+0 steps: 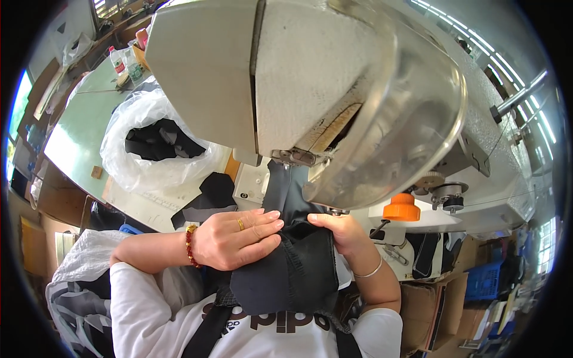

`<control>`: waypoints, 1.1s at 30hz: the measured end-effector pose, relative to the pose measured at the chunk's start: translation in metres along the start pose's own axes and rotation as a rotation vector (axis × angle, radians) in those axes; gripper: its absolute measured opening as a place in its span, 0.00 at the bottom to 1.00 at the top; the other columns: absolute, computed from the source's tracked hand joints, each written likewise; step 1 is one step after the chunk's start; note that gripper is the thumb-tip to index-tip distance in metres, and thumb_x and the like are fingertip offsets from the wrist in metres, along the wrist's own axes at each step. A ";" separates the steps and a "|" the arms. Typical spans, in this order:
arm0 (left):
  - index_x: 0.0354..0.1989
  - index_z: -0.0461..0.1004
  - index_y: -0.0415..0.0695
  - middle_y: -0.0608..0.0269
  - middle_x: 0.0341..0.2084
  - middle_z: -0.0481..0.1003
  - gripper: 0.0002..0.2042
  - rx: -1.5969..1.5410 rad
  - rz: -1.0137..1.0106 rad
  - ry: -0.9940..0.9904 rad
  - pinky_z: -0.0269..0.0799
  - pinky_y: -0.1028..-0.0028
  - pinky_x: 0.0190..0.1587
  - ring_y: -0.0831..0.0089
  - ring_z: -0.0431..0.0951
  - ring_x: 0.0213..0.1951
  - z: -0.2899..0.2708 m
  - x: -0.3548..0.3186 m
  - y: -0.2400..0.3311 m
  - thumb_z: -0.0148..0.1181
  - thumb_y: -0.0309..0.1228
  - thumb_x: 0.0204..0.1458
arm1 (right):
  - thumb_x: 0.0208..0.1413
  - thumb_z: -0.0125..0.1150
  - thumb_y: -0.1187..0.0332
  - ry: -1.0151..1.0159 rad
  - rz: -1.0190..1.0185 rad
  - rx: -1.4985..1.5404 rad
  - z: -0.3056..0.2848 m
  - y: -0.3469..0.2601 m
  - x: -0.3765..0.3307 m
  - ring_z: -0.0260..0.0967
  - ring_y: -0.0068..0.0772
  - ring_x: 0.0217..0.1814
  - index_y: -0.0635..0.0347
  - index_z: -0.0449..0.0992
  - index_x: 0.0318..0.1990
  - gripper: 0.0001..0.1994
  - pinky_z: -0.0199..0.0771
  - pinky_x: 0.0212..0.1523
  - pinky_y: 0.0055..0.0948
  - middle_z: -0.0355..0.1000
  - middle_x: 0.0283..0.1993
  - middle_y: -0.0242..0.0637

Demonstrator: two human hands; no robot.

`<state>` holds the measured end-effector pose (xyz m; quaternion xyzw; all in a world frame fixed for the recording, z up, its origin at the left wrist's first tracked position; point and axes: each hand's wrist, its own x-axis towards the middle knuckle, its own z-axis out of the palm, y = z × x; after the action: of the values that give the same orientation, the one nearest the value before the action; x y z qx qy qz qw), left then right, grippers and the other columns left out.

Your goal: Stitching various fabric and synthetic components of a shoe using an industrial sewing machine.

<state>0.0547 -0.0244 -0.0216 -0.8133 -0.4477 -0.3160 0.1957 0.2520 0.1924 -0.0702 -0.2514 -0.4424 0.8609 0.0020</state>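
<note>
A dark fabric piece [280, 292] runs from my lap up under the head of a sewing machine [316, 77]. A seam with small puckers goes down its middle. My left hand [239, 238] lies flat on the cloth, left of the seam, its fingers stretched out and holding nothing. At the right edge, my right hand [343, 231] grips the fabric, thumb on top and fingers hidden underneath. The cloth bunches between the two hands, just in front of the needle area. The needle itself is too small to make out.
Left of the machine, loose dark fabric pieces [216, 192] lie near a white plastic bag [119, 149] with more cloth inside. An orange knob-shaped part [401, 209] sits low at the right, above metal snips [395, 254]. Further right are a cardboard box [418, 310] and a blue crate [482, 280].
</note>
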 end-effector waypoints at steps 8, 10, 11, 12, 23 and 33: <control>0.37 0.80 0.37 0.48 0.42 0.84 0.08 0.025 0.020 -0.009 0.87 0.64 0.49 0.58 0.87 0.47 -0.007 -0.001 -0.006 0.64 0.27 0.51 | 0.64 0.65 0.71 -0.067 -0.185 -0.134 -0.004 0.017 0.006 0.81 0.30 0.47 0.65 0.81 0.52 0.12 0.82 0.49 0.30 0.83 0.46 0.39; 0.37 0.80 0.37 0.48 0.42 0.84 0.08 0.017 0.031 0.009 0.87 0.64 0.49 0.58 0.87 0.47 -0.004 -0.002 -0.009 0.64 0.27 0.51 | 0.64 0.65 0.71 -0.044 -0.172 -0.172 -0.004 0.019 0.007 0.80 0.29 0.48 0.64 0.80 0.54 0.13 0.82 0.49 0.30 0.82 0.48 0.39; 0.37 0.80 0.37 0.48 0.42 0.84 0.08 0.016 0.034 0.008 0.87 0.64 0.49 0.58 0.87 0.47 -0.002 -0.003 -0.010 0.64 0.27 0.52 | 0.63 0.66 0.72 -0.046 -0.177 -0.095 -0.003 0.020 0.007 0.79 0.27 0.49 0.63 0.79 0.55 0.14 0.81 0.49 0.29 0.81 0.50 0.37; 0.37 0.80 0.36 0.48 0.42 0.84 0.08 0.015 0.041 -0.002 0.87 0.64 0.48 0.58 0.87 0.47 -0.001 -0.004 -0.010 0.64 0.27 0.52 | 0.63 0.67 0.73 -0.048 -0.182 -0.018 -0.003 0.020 0.008 0.78 0.25 0.50 0.62 0.77 0.56 0.15 0.80 0.49 0.29 0.79 0.51 0.36; 0.37 0.80 0.35 0.47 0.42 0.84 0.08 0.014 -0.006 0.052 0.87 0.64 0.48 0.57 0.87 0.47 -0.001 0.005 -0.020 0.64 0.26 0.51 | 0.65 0.67 0.67 0.091 -0.136 -0.122 -0.004 0.008 0.015 0.61 0.12 0.33 0.44 0.74 0.28 0.12 0.64 0.35 0.23 0.67 0.31 0.14; 0.38 0.80 0.35 0.47 0.42 0.84 0.09 0.010 -0.014 0.057 0.86 0.64 0.50 0.57 0.87 0.46 -0.001 0.012 -0.031 0.63 0.27 0.51 | 0.65 0.64 0.69 0.005 -0.354 0.009 -0.026 0.010 0.032 0.70 0.18 0.41 0.53 0.79 0.41 0.01 0.73 0.43 0.24 0.75 0.39 0.23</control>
<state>0.0332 -0.0014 -0.0112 -0.7997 -0.4491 -0.3382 0.2105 0.2373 0.2134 -0.1043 -0.1718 -0.4757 0.8484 0.1561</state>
